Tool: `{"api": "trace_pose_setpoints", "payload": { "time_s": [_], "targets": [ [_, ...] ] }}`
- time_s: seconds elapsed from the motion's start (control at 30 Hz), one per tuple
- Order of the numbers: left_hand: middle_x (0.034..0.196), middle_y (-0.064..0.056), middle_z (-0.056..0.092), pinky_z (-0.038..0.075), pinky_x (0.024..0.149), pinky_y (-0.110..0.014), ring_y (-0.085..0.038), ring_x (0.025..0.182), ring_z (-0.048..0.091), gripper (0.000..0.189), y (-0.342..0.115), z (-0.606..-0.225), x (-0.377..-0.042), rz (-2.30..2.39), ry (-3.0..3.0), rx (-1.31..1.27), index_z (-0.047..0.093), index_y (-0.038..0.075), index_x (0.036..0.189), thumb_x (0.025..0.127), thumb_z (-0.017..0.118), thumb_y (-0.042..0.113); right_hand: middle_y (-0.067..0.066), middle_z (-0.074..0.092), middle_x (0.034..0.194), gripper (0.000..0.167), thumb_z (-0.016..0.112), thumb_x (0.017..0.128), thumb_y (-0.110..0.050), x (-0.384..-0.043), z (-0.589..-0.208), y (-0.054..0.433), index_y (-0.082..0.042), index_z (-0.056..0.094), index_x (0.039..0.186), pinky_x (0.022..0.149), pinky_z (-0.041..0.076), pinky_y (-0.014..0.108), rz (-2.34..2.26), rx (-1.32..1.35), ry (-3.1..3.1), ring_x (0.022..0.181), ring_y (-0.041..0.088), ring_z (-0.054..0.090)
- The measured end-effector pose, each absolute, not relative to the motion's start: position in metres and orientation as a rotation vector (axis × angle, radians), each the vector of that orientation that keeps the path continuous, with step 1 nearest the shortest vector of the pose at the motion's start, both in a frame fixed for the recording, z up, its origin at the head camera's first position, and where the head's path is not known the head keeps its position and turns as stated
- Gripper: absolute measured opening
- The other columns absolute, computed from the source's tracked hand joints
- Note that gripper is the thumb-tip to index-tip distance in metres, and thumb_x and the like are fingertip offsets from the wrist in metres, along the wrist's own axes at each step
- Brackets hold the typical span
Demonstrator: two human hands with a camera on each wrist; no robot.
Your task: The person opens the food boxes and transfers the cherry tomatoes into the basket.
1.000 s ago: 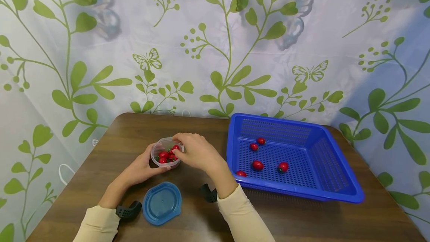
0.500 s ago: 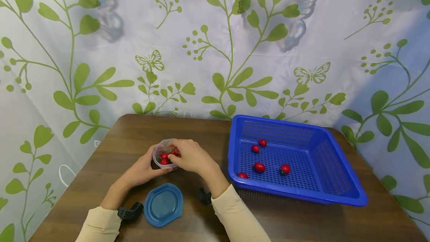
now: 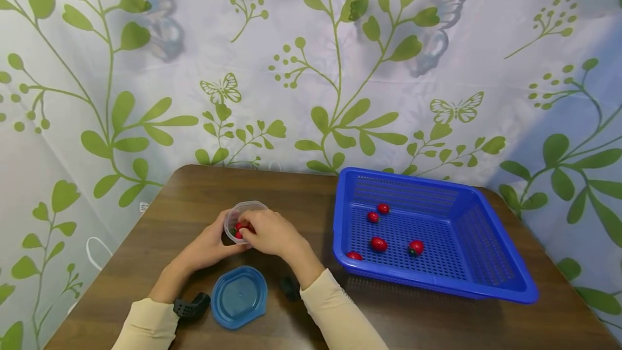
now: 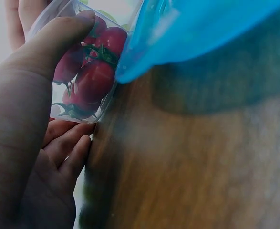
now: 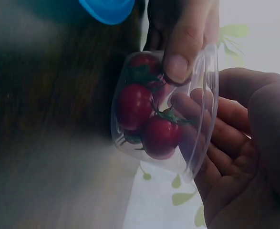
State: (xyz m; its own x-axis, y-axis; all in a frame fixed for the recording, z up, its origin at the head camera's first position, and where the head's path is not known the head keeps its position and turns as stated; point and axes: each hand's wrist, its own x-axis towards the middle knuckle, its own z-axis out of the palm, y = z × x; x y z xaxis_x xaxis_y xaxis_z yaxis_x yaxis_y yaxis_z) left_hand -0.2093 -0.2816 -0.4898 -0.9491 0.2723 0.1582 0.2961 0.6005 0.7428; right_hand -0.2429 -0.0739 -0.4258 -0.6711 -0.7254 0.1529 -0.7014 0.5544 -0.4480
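Note:
In the head view, my left hand [image 3: 206, 244] holds a clear plastic tub [image 3: 250, 203] slightly raised at its near side, thumb on one side and fingers round the other. Several cherry tomatoes [image 5: 134, 106] with green stems lie inside, partly hidden by my right hand [image 3: 274, 234]. That hand reaches over the rim from the right. In the right wrist view its loosely bent fingers [image 5: 224, 136] are inside the tub beside the tomatoes, with none visibly pinched. Below the tub, the blue lid [image 3: 239, 296] lies flat on the table.
A blue perforated basket [image 3: 486, 288] stands on the wooden table [image 3: 286, 190] at the right, with several tomatoes [image 3: 378, 244] spread in its left half. Patterned cloth [image 3: 291, 96] hangs behind the table. A black wrist mount [image 3: 191, 307] sits by the lid.
My right hand has moved left and deeper into the tub, covering more of the tomatoes. My left hand keeps its hold on the tub. The whole view has shifted a little.

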Motion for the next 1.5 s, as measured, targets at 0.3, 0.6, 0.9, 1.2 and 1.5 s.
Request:
{"api": "trace_pose_setpoints", "payload": {
  "time_s": [0.3,0.6,0.9,1.2,1.5],
  "targets": [
    [0.144,-0.022,0.055,0.049,0.105,-0.054,-0.033,0.126,0.06,0.087,-0.283,-0.489,-0.209,-1.271,-2.766,-0.528,0.031,0.0,0.152,0.089,0.083,0.03,-0.008,0.07,0.097,0.021,0.059,0.105,-0.023,-0.241,-0.427,-0.079,-0.016,0.072,0.12,0.066,0.046,0.016,-0.666,-1.26,2.714,0.07,0.002,0.055],
    [0.142,-0.021,0.057,0.048,0.105,-0.055,-0.032,0.124,0.061,0.086,-0.283,-0.486,-0.207,-1.277,-2.761,-0.546,0.031,0.0,0.152,0.09,0.082,0.029,-0.006,0.074,0.109,0.025,0.058,0.106,-0.023,-0.241,-0.425,-0.079,-0.015,0.07,0.127,0.078,0.051,0.015,-0.694,-1.299,2.653,0.082,0.0,0.061],
    [0.144,-0.02,0.056,0.047,0.107,-0.055,-0.033,0.126,0.061,0.087,-0.283,-0.49,-0.209,-1.273,-2.77,-0.54,0.03,0.0,0.153,0.09,0.082,0.031,-0.003,0.075,0.113,0.026,0.063,0.103,-0.023,-0.245,-0.426,-0.076,-0.013,0.069,0.127,0.087,0.053,0.014,-0.809,-1.351,2.558,0.098,0.002,0.068],
    [0.148,-0.021,0.053,0.044,0.109,-0.056,-0.036,0.131,0.057,0.087,-0.282,-0.49,-0.207,-1.294,-2.774,-0.537,0.03,0.001,0.153,0.09,0.081,0.032,-0.004,0.073,0.115,0.028,0.067,0.101,-0.023,-0.245,-0.422,-0.074,-0.013,0.07,0.127,0.081,0.051,0.013,-0.803,-1.396,2.552,0.087,0.0,0.062],
    [0.145,-0.017,0.055,0.047,0.108,-0.055,-0.032,0.128,0.06,0.088,-0.282,-0.49,-0.208,-1.31,-2.783,-0.529,0.029,0.005,0.154,0.09,0.081,0.036,-0.004,0.073,0.106,0.025,0.07,0.098,-0.02,-0.242,-0.414,-0.07,-0.011,0.071,0.121,0.078,0.051,0.012,-0.856,-1.422,2.61,0.087,0.0,0.063]
  ]
}}
